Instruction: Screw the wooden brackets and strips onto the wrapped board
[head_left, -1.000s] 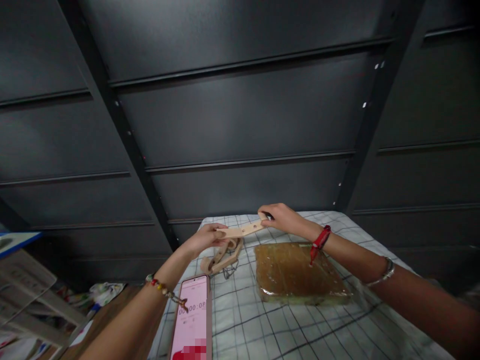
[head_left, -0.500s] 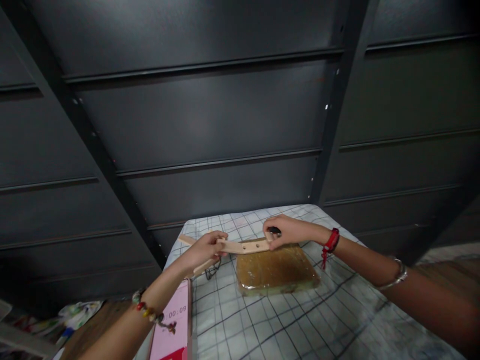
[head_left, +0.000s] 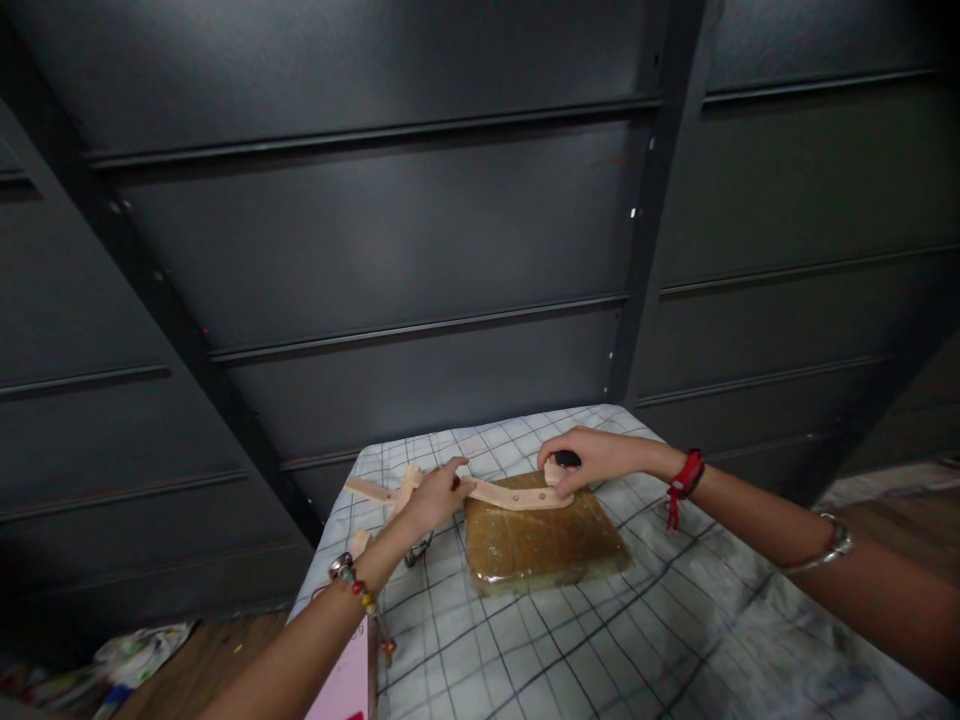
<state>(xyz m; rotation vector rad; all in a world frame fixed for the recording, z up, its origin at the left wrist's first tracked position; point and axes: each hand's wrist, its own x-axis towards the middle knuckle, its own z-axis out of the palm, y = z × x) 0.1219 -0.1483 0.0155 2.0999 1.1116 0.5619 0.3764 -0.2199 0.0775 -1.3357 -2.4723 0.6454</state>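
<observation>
A curved, pale wooden strip with holes (head_left: 517, 497) lies across the far part of a brown block wrapped in clear plastic (head_left: 547, 545). My left hand (head_left: 439, 495) is closed at the strip's left end, with the index finger reaching forward; its grip is partly hidden. At the right end, my right hand (head_left: 589, 458) pinches a small wooden piece (head_left: 553, 472) against the strip. Something black (head_left: 567, 458) shows within that hand. Beyond and beside my left hand lie more wooden pieces (head_left: 367, 489), partly covered by it.
A checked cloth (head_left: 600, 650) covers the table. A device with a pink screen (head_left: 346, 675) lies at the near left, partly under my left forearm. A dark wiry object (head_left: 418, 550) sits by my left wrist. A dark panelled metal wall (head_left: 420, 380) stands behind the table.
The strip and both hands have shifted slightly right over the wrapped block. My left forearm has swung rightward, and its index finger has stretched further forward. The camera view has also moved a little.
</observation>
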